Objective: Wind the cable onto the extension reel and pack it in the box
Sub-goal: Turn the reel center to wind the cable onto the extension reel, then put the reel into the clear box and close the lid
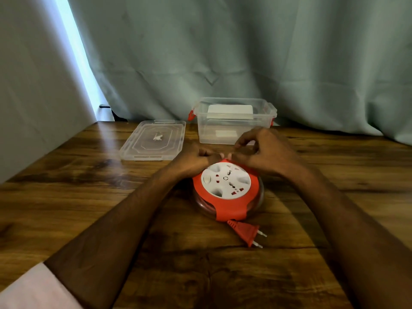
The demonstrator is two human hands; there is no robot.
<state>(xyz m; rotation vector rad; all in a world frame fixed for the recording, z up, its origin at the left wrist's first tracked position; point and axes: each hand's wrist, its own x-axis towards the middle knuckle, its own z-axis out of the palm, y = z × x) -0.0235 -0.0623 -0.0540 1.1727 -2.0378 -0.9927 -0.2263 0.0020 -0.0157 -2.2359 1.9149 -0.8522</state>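
**Two hands working at the far edge of the reel**

Two prongs are pointing right from the red plug (244, 232), which is lying on the wooden table (89, 197) just in front of the reel (227, 188), nearest the person. Its cable seems to be wound inside already, since only a short stub is showing. The reel is lying flat, sockets facing up, probably so it stays steady. At its far rim the left hand (196, 158) is curling its fingers against the red edge, while the right hand (265, 150) is pinching something small there with thumb and forefinger; what exactly, I cannot tell. Beyond, the clear lid (153, 140) is lying off to the left, and the open box (231, 119) is waiting against the curtain (245, 52), ready to take the reel.
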